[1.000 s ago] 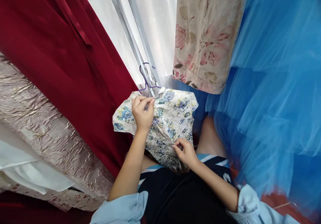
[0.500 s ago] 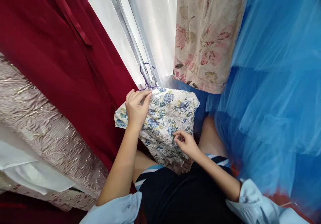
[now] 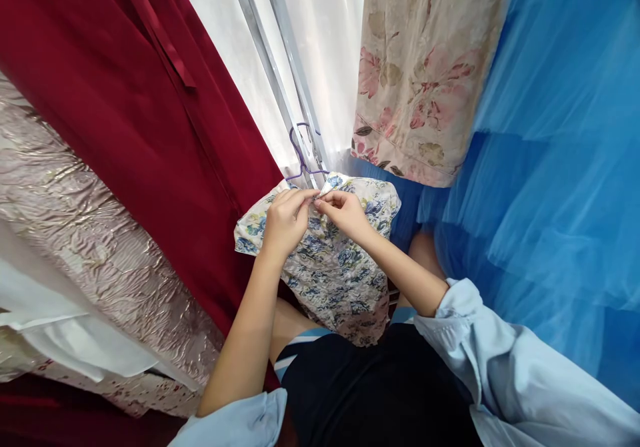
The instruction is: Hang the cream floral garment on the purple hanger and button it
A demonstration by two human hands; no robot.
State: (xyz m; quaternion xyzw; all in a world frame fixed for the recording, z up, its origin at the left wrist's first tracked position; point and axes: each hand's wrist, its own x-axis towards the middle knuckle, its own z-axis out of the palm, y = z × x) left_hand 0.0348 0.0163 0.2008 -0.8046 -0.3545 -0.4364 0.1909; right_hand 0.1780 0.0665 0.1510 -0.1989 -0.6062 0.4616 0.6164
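Note:
A short-sleeved white garment with blue flowers (image 3: 345, 267), perhaps a blouse or dress, hangs in front of me on a purple hanger (image 3: 301, 157). Both of my hands meet at its neckline, near the top of the front. Thumb and fingers of my left hand (image 3: 287, 223) pinch the fabric edge on the left side. My right hand (image 3: 345, 213) is closed in a pinch on the edge just beside it, fingertips almost touching. Whatever small fastening may lie between the fingertips is hidden.
Grey metal poles (image 3: 285, 53) run down to the hanger before a white curtain (image 3: 210, 20). A dark red cloth (image 3: 165, 120) and a shiny embossed pink fabric (image 3: 110, 233) hang at left. To the right are a pink-flowered cloth (image 3: 425, 80) and blue tulle (image 3: 555, 167).
My right hand has moved up from the middle of the garment to the neckline and now pinches there beside my left hand. The left hand keeps its pinch; the view has shifted slightly.

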